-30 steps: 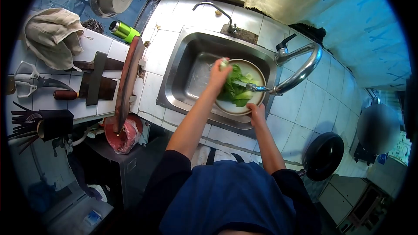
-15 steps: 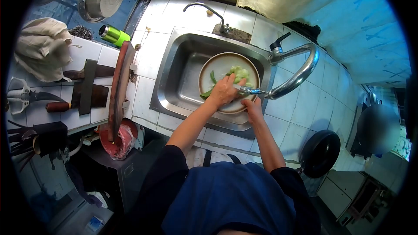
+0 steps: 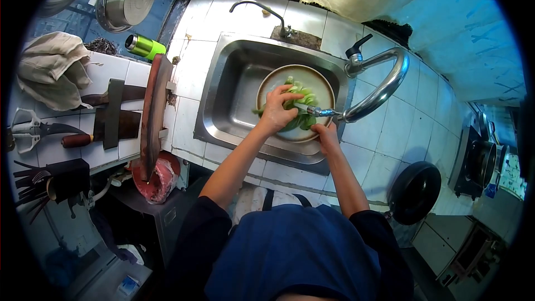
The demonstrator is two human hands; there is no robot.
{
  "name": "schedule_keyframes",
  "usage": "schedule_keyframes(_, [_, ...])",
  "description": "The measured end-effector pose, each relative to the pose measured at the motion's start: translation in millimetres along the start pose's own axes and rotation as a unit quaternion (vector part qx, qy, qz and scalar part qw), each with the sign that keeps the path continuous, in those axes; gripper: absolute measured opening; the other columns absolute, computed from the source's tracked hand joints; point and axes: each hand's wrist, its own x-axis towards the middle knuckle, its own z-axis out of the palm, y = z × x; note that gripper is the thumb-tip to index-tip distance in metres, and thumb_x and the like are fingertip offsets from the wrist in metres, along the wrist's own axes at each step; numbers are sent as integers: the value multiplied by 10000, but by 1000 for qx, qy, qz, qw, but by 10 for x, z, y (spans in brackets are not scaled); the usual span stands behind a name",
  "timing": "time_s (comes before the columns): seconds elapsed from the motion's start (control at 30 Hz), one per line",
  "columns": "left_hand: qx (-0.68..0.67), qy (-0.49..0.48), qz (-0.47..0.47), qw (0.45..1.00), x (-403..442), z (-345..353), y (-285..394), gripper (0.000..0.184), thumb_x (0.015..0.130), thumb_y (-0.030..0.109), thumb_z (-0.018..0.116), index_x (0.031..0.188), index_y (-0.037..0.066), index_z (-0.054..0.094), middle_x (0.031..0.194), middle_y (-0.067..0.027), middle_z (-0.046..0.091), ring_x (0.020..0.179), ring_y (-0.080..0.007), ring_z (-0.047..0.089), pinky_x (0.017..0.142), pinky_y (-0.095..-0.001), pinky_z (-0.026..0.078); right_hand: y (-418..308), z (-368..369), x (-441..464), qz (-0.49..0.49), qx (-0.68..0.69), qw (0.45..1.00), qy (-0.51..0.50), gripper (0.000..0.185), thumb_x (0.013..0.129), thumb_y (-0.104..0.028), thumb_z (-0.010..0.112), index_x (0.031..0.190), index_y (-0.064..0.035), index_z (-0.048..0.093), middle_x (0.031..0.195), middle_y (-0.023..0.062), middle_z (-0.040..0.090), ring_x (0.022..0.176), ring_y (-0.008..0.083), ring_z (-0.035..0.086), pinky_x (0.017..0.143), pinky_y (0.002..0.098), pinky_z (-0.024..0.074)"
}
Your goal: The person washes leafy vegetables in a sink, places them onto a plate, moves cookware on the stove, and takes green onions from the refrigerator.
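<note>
A pale round plate (image 3: 268, 85) with a brown rim sits in the steel sink (image 3: 225, 86) under the curved faucet (image 3: 384, 92). Green leafy vegetables (image 3: 306, 97) with pale stalks lie on it, and water from the spout falls among them. My left hand (image 3: 277, 112) is over the plate's left side, its curled fingers and thumb around part of the greens; the fingertips are partly hidden by leaves. At the plate's lower right, my right hand (image 3: 327, 138) grips the rim, with the thumb on top and the fingers out of sight underneath.
A thin second tap (image 3: 262, 8) stands behind the sink. To the left are a wooden board (image 3: 155, 114) on edge, a cleaver (image 3: 125, 125), scissors (image 3: 33, 129) and a green bottle (image 3: 146, 47). A black frying pan (image 3: 415, 192) is at right.
My left hand has drawn back leftward and lifted slightly, its fingers more curled. The greens have shifted, with more dark leaf showing on the plate's lower part. My right hand stays at the rim.
</note>
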Motion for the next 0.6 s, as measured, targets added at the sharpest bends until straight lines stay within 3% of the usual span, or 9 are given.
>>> schedule_keyframes(0.07, [-1, -10, 4, 1000, 36, -72, -56, 367, 672, -24, 527, 995, 99, 650, 1157, -142, 505, 1071, -290, 479, 938, -325, 367, -2, 13, -18, -1, 11, 1000, 1, 356, 678, 26, 535, 1031, 41, 493, 903, 119, 574, 722, 219, 601, 615, 308, 528])
schedule_keyframes(0.13, [-157, -25, -55, 986, 102, -130, -96, 317, 729, -9, 501, 992, 89, 649, 1162, -155, 528, 1073, -273, 492, 942, -333, 364, -84, 64, -104, 2, 7, 1000, -9, 359, 656, 28, 554, 1008, 39, 482, 879, 113, 555, 736, 196, 579, 621, 299, 501])
schedule_keyframes(0.2, [-154, 7, -50, 987, 114, -147, -162, 290, 772, -1, 470, 989, 75, 645, 1140, -156, 549, 1073, -255, 505, 944, -330, 364, -62, 47, -107, 7, 3, 1000, -11, 350, 660, 33, 547, 1005, 35, 490, 873, 108, 559, 727, 195, 583, 611, 298, 505])
schedule_keyframes(0.27, [-2, 43, -20, 999, 132, -146, -263, 297, 780, 84, 533, 1066, 92, 612, 1215, -202, 476, 1144, -309, 441, 970, -362, 334, -43, 35, -115, 11, 0, 1000, -12, 341, 664, 38, 539, 1002, 32, 497, 866, 102, 563, 718, 193, 587, 600, 296, 509])
schedule_keyframes(0.3, [-2, 43, -20, 999, 103, -113, -220, 297, 780, 84, 533, 1066, 92, 612, 1215, -202, 476, 1144, -309, 441, 970, -362, 334, -49, 51, -136, 17, 5, 1000, -8, 332, 667, 40, 534, 997, 29, 503, 861, 97, 567, 709, 192, 590, 591, 294, 512])
schedule_keyframes(0.37, [201, 16, 56, 978, -16, 36, -55, 406, 761, 207, 597, 1161, 153, 558, 1289, -268, 359, 1196, -403, 345, 990, -431, 293, -85, 98, -186, 22, 9, 1000, -6, 324, 670, 43, 529, 993, 26, 509, 856, 91, 570, 699, 191, 594, 581, 293, 514])
schedule_keyframes(0.4, [259, -26, 88, 962, -65, 129, -46, 548, 717, 313, 647, 1235, 236, 487, 1339, -297, 238, 1199, -469, 284, 991, -488, 264, -118, 124, -221, 23, -2, 1000, -16, 322, 671, 45, 525, 992, 23, 512, 856, 89, 572, 698, 191, 596, 570, 291, 514])
schedule_keyframes(0.47, [342, -46, 142, 928, -135, 261, 148, 585, 690, 337, 657, 1242, 283, 471, 1342, -256, 254, 1187, -460, 305, 979, -490, 274, -125, 124, -241, 25, -14, 999, -25, 320, 673, 47, 522, 992, 20, 514, 856, 87, 573, 696, 191, 598, 560, 289, 514])
schedule_keyframes(0.6, [326, -2, 196, 925, -89, 398, -50, 584, 671, 310, 665, 1225, 287, 485, 1313, -205, 293, 1120, -440, 381, 899, -482, 359, -100, 104, -258, 6, -15, 1000, -25, 303, 673, 45, 526, 976, 23, 520, 844, 88, 573, 689, 193, 595, 580, 301, 515])
